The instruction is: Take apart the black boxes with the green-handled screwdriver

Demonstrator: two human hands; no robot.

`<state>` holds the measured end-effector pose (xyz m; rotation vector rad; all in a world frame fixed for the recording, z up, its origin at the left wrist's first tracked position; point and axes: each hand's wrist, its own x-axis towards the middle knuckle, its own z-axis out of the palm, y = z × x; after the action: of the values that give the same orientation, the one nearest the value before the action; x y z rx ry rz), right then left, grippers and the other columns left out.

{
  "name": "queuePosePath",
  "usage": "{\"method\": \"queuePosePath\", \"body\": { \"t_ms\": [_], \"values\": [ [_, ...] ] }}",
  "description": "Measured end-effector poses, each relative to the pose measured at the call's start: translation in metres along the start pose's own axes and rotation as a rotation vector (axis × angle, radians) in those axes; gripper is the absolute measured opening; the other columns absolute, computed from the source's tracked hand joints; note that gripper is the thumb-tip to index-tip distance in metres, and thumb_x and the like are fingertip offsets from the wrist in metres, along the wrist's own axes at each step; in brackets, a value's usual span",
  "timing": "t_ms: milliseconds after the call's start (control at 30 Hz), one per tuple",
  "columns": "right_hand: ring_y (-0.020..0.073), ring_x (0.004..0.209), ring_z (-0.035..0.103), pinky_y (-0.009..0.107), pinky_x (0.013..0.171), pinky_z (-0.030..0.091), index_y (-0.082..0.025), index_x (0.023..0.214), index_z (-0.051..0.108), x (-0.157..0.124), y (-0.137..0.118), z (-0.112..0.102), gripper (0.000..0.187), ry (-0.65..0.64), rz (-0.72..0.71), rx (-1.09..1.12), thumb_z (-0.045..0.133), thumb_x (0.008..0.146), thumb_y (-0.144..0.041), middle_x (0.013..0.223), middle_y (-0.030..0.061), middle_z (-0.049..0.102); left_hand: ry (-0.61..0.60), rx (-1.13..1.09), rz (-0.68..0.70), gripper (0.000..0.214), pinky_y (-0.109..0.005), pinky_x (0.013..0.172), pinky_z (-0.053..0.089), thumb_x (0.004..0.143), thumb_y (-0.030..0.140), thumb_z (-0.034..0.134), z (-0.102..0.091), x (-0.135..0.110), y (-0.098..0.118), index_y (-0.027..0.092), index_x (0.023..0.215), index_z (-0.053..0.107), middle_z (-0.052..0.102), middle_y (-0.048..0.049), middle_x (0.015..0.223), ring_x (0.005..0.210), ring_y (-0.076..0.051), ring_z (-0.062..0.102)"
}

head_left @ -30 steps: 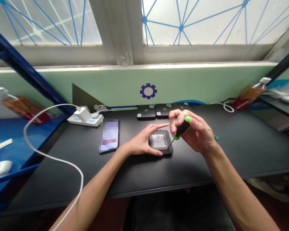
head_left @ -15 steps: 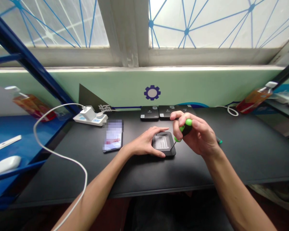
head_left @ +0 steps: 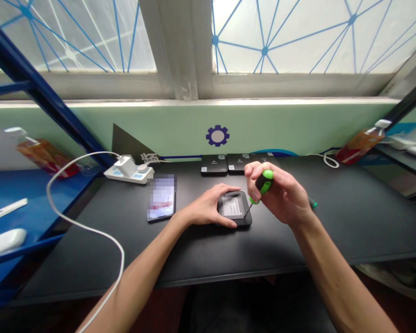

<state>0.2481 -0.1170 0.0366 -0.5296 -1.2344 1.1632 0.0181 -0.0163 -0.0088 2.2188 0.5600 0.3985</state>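
Observation:
A small black square device (head_left: 233,206) with a white printed label lies flat on the black desk (head_left: 194,259). Thumb and fingers of my left hand (head_left: 210,206) grip it from its left side, along the near and far edges. My right hand (head_left: 284,194) holds a green-and-black screwdriver (head_left: 264,182), tilted, its handle in my fingers. The thin shaft points down to the left, and its tip meets the device near the near right corner of the label. Whether the tip sits in a screw is too small to tell.
Several similar black boxes (head_left: 214,165) stand along the wall. To the left are a phone (head_left: 162,198) and a white power strip (head_left: 129,174), with a white cable (head_left: 86,226) looping over my left forearm. A green-tipped object (head_left: 313,203) lies behind my right wrist. Bottles (head_left: 362,142) stand at both sides.
My right fingers have shifted on the screwdriver handle, which has turned and shows more of its green side. The tip stays at the same corner. My left hand keeps its hold; the view shifts slightly.

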Motion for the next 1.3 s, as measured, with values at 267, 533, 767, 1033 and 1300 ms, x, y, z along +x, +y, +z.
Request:
{"method": "queuePosePath", "body": {
  "t_ms": [267,533,767,1033,1300],
  "values": [
    [0.0126,0.067,0.070,0.027,0.060,0.055,-0.026,0.104,0.066,0.000,0.004,0.001,0.035,0.064,-0.054,-0.023,0.096,0.091,-0.037,0.123,0.0041,0.067,0.161,0.155,-0.110,0.065,-0.052,0.117,0.050,0.084,0.064,0.092,-0.013,-0.002,-0.006,0.029,0.137,0.076,0.073,-0.0096,0.138,0.130,-0.035,0.064],
    [0.0151,0.067,0.058,0.036,0.070,0.057,-0.022,0.106,0.082,-0.001,-0.003,0.002,0.028,-0.020,-0.010,0.016,0.072,0.105,-0.048,0.115,0.0082,0.066,0.143,0.104,-0.191,0.078,-0.045,0.103,0.056,0.073,0.067,0.099,-0.014,0.000,-0.017,0.027,0.137,0.080,0.071,-0.0098,0.128,0.113,-0.030,0.067],
    [0.0171,0.075,0.076,0.030,0.062,0.058,-0.024,0.106,0.076,-0.001,0.002,0.004,0.022,-0.006,-0.029,-0.001,0.088,0.099,-0.040,0.126,0.0076,0.068,0.136,0.091,-0.189,0.073,-0.043,0.100,0.055,0.070,0.065,0.101,-0.014,0.000,-0.016,0.025,0.127,0.080,0.071,-0.0093,0.123,0.115,-0.031,0.066],
    [0.0107,0.059,0.054,0.029,0.056,0.043,-0.023,0.110,0.079,-0.003,0.001,0.010,0.023,0.002,-0.035,0.083,0.074,0.106,-0.045,0.107,0.0044,0.064,0.125,0.085,-0.210,0.075,-0.041,0.095,0.054,0.061,0.070,0.103,-0.015,0.000,-0.017,0.023,0.112,0.075,0.074,-0.0079,0.119,0.114,-0.032,0.068],
    [0.0187,0.081,0.075,0.032,0.068,0.059,-0.026,0.110,0.076,-0.007,0.007,0.001,0.022,0.021,-0.008,0.047,0.087,0.099,-0.042,0.129,0.0069,0.066,0.115,0.063,-0.229,0.077,-0.040,0.096,0.053,0.060,0.068,0.104,-0.014,-0.001,-0.018,0.023,0.116,0.076,0.074,-0.0082,0.120,0.116,-0.032,0.068]
  ]
}}
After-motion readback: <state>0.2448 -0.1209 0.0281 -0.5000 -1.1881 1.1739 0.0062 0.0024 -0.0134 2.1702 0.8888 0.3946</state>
